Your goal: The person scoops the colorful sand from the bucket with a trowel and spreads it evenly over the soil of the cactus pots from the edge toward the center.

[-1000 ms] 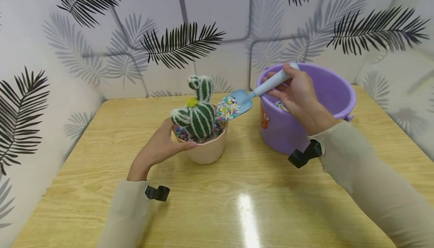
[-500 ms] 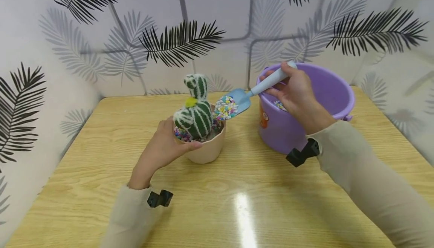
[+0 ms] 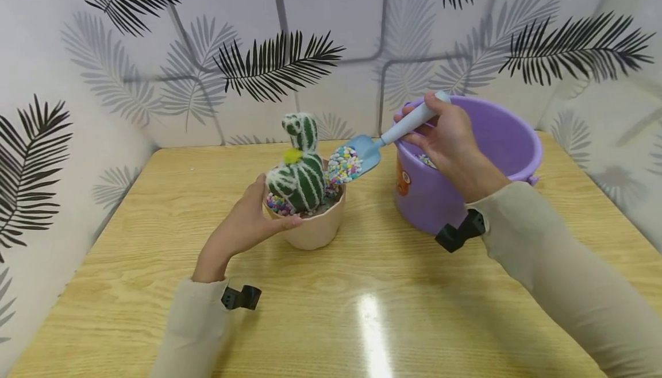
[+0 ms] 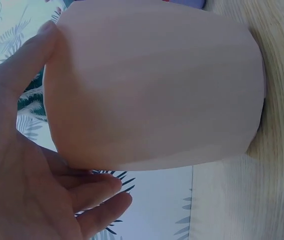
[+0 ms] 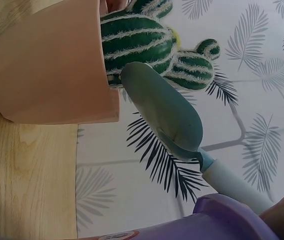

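My left hand [image 3: 240,226] grips the rim of a beige flower pot [image 3: 316,232], thumb on the near side and fingers around the left. The left wrist view shows the pot's smooth wall [image 4: 157,90] filling most of the picture. A white-striped green cactus [image 3: 305,182] with a yellow flower stands in it among colored pebbles [image 3: 279,205]. In my right hand [image 3: 455,145] is the pale handle of a blue scoop [image 3: 370,153], loaded with pastel pebbles [image 3: 343,165]. The scoop's tip is over the pot's right rim, close beside the cactus; its underside [image 5: 164,107] shows in the right wrist view.
A purple bucket [image 3: 426,208] with an orange sticker stands right of the pot, under my right hand. More pebbles [image 3: 426,161] show inside it. The wooden table [image 3: 310,320] meets a leaf-patterned wall [image 3: 357,91] at the back.
The scoop and right hand have shifted slightly left, with the pebbles still in the scoop. The cactus's left arm and top have turned a little, and the left hand has shifted slightly with the pot.
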The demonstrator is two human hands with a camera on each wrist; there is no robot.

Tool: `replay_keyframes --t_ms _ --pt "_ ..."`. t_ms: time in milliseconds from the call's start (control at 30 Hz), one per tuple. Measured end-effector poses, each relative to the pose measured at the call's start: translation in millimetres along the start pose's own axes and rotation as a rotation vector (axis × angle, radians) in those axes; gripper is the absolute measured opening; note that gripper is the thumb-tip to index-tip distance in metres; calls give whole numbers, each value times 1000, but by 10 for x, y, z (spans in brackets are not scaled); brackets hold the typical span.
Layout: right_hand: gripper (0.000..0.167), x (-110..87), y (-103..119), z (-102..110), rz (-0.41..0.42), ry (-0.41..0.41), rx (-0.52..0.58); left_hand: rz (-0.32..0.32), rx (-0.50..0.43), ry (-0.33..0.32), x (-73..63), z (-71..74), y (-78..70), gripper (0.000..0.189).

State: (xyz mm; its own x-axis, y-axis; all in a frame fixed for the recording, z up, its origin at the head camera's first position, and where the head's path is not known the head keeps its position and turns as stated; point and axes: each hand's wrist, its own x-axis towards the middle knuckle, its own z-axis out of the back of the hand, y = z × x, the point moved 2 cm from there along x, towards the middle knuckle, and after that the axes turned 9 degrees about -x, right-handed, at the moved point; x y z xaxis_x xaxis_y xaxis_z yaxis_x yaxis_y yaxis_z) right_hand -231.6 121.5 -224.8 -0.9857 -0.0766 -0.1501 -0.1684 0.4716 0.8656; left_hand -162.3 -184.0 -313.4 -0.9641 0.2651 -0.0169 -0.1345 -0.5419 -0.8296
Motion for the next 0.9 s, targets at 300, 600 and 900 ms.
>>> replay_keyframes --t_ms 300,600,900 --pt "14 -5 14 -49 19 7 -60 -20 18 -17 -26 -5 -45 106" --pt "10 -29 2 -87 44 10 -152 -16 28 -24 -18 -1 -43 103" --pt "14 -40 20 -122 70 28 -224 7 49 -15 -13 23 -40 108"
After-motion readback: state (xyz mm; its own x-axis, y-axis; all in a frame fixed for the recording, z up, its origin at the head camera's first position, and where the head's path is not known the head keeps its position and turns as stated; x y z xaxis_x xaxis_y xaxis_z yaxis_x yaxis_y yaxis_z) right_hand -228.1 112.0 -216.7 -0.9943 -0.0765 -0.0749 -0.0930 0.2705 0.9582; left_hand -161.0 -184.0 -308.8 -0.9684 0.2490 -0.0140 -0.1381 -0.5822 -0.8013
